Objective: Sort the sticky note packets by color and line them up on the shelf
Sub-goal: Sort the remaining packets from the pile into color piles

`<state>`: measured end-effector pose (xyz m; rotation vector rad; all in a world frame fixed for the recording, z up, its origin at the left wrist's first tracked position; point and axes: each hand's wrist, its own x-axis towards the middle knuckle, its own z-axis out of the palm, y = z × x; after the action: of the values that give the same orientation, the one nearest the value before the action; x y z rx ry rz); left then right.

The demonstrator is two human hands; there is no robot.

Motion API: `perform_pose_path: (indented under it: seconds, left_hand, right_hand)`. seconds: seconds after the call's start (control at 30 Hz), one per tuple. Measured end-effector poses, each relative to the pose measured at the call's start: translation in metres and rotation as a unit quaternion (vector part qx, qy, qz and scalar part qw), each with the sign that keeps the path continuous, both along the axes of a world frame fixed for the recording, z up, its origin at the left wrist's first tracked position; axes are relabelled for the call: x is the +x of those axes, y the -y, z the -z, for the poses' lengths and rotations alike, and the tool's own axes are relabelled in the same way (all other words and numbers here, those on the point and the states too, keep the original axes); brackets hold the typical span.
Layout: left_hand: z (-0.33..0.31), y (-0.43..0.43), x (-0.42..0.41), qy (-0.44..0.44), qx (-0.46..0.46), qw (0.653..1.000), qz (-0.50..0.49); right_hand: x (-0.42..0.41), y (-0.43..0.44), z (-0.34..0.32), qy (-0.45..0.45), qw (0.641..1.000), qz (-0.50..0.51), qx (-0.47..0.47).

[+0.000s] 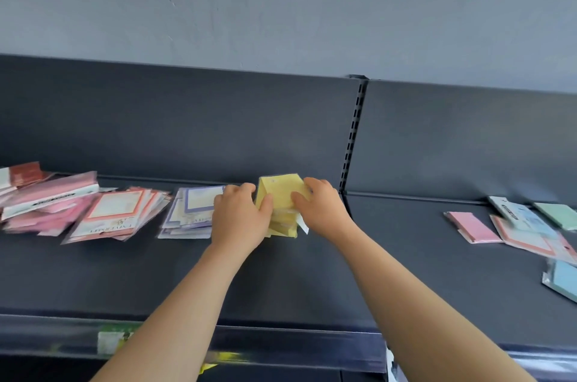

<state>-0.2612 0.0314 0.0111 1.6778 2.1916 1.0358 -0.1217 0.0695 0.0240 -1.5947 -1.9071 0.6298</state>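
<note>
1. Two hands grip one yellow stack [279, 194]. The left hand [240, 216] curls round its left side with the thumb across the face, and the right hand [323, 210] pinches its right side. The stack is tilted up between the fingers, its lower edge resting on the shelf [312, 272].
2. Just left of the left fingers lies a purple pile [189, 210]. Further left are an orange pile [115, 213] and a pink pile [46, 203], both fanned and untidy. Well right of the right fingers, loose packets [527, 225] in pink, blue and green look unsorted.
3. Risks:
   - The packets look slick, so a slack squeeze could let the stack splay or slide apart as it is laid down.
   - The left knuckles are close to the purple pile, and a nudge there could push it askew or mix the colours.
   - A white slip [303, 225] pokes out below the right fingers and may snag or drop.
4. Writing:
   - The orange pile's top packet carries upside-down print, too blurred to read surely.
   - A black bar label on the pink pile is illegible.
   - So are the tags on the edge strip [112, 341].
</note>
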Motion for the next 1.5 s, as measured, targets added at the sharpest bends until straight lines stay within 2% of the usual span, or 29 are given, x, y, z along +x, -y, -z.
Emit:
perform_pose_path:
  seconds: [0.17,0.3,0.5,0.7,0.9,1.1,1.2,1.27,1.33,1.4,1.5]
  left_hand:
    - [-0.012,0.004,0.012,-0.027,0.052,0.998,0.011]
    - [-0.020,0.004,0.040,-0.061,0.095,0.993,0.039]
    - [-0.022,0.005,0.108,-0.052,0.123,0.986,0.097]
    - [-0.014,-0.001,0.204,-0.055,0.065,0.980,0.179]
    - [0.008,-0.013,0.289,-0.080,-0.033,0.963,0.256]
    - [0.029,-0.037,0.349,-0.188,-0.050,0.928,0.319]
    - [0.041,-0.044,0.368,-0.233,-0.085,0.913,0.324]
    - [0.044,-0.046,0.374,-0.251,-0.082,0.910,0.319]
    - [0.042,-0.046,0.378,-0.242,-0.077,0.915,0.313]
    - [0.040,-0.045,0.380,-0.232,-0.080,0.922,0.301]
    - [0.039,-0.044,0.384,-0.266,-0.068,0.925,0.263]
  right_hand:
    - [0.020,0.012,-0.006,-0.038,0.999,-0.001,0.019]
    - [0.049,0.017,-0.005,-0.007,0.997,0.014,0.072]
    - [0.124,0.021,0.003,0.060,0.990,0.037,0.124]
    - [0.232,0.024,0.012,0.096,0.984,0.115,0.093]
    - [0.338,0.034,0.029,0.138,0.970,0.193,0.043]
    - [0.416,0.042,0.060,0.138,0.969,0.204,-0.004]
    - [0.431,0.044,0.064,0.101,0.980,0.174,0.004]
    - [0.444,0.042,0.063,0.091,0.977,0.191,0.042]
    - [0.466,0.035,0.064,0.147,0.960,0.229,0.060]
    - [0.490,0.032,0.065,0.200,0.942,0.269,0.017]
    - [0.515,0.032,0.073,0.246,0.925,0.288,-0.031]
